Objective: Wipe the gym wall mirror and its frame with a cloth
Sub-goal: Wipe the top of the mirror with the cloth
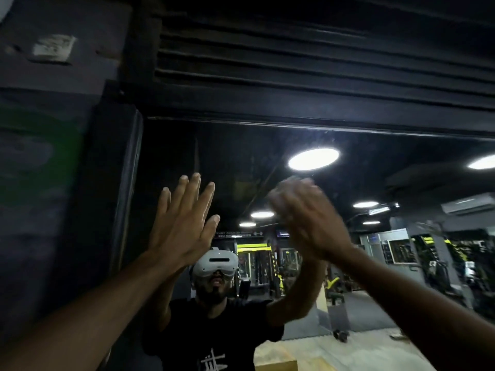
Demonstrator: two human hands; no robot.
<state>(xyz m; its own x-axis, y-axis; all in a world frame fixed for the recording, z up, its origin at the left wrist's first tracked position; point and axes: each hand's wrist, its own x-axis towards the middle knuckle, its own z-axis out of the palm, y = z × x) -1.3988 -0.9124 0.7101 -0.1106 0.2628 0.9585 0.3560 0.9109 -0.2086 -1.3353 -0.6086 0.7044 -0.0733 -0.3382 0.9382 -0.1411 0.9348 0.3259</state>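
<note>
Mirror glass [375,183] under flat left hand [182,223]; right hand [308,220] blurred

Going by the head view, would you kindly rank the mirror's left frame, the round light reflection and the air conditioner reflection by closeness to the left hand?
1. left frame, just left of the left hand
2. round light reflection, up right
3. air conditioner reflection, far right

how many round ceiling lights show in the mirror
6 lights: a large one near the top, one cut by the right edge, two left of the right hand, two right of it; it may hide more.
</note>
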